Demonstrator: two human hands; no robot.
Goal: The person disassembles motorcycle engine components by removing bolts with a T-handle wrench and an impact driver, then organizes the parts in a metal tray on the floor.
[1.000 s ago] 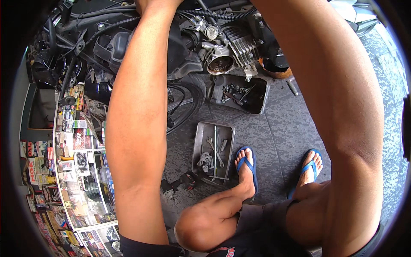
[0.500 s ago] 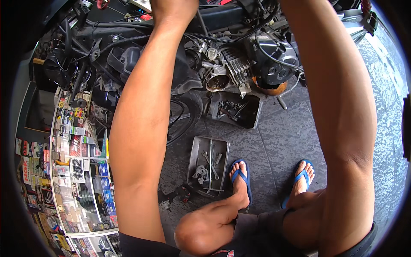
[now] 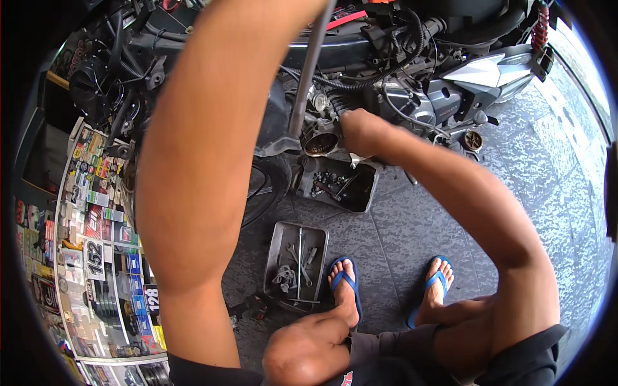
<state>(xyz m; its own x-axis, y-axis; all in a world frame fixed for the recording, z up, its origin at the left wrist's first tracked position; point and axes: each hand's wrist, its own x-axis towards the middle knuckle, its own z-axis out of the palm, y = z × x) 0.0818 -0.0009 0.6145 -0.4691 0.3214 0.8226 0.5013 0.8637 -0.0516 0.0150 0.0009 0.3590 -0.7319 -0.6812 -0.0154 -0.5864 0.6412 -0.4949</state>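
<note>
My left forearm [image 3: 199, 167] stretches up past the top edge, so the left hand itself is out of the picture. A long grey metal rod [image 3: 309, 77] slants down beside that wrist toward the motorcycle engine; whatever holds its top end is hidden. My right hand [image 3: 360, 134] is at the engine's finned cylinder [image 3: 344, 103], fingers curled in, slightly blurred. What those fingers grip, if anything, cannot be made out. Just left of the hand is the engine's round open bore [image 3: 320, 144].
Below the engine, a black tray [image 3: 354, 193] holds bolts and small parts. Nearer, a grey tray [image 3: 273, 257] holds wrenches, a long bar and a crumpled rag. A glass display case [image 3: 96, 309] with packaged goods stands at left. A round metal part [image 3: 473, 140] lies on the floor at right.
My right hand has come down from beyond the top edge to the engine. The left forearm has shifted up and left, and the grey rod now shows in full view beside it.
</note>
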